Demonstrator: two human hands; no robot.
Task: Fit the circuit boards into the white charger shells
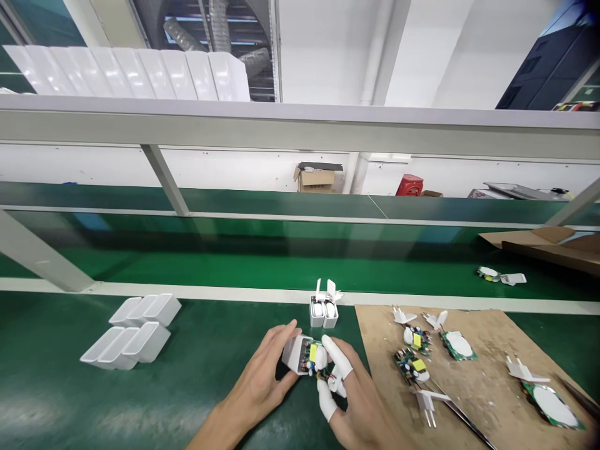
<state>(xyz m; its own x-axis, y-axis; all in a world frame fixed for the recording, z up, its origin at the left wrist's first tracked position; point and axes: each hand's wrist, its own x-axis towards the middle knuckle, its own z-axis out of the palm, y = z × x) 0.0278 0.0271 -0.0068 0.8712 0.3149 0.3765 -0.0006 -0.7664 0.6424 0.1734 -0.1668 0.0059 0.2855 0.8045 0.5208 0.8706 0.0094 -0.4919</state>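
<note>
Low over the green mat, my left hand [268, 362] grips a white plastic case [293, 354] from its left side. My right hand [354, 381], with white covers on thumb and index finger, holds a circuit board [314, 356] at the mouth of that case. The board carries a yellow-wrapped part and a white pad, and its left end looks to be partly inside the case. A white plug piece [336, 381] hangs by the board under my right fingers. Just beyond my hands stand two white cases [323, 312] with plug pieces on top.
Several empty white cases [135, 337] stand in two rows at left. On a brown board [478, 400] at right lie several circuit boards [458, 345] with plugs and tweezers [462, 415]. A green conveyor belt [262, 269] runs behind a pale rail, with one board assembly [490, 274] on it.
</note>
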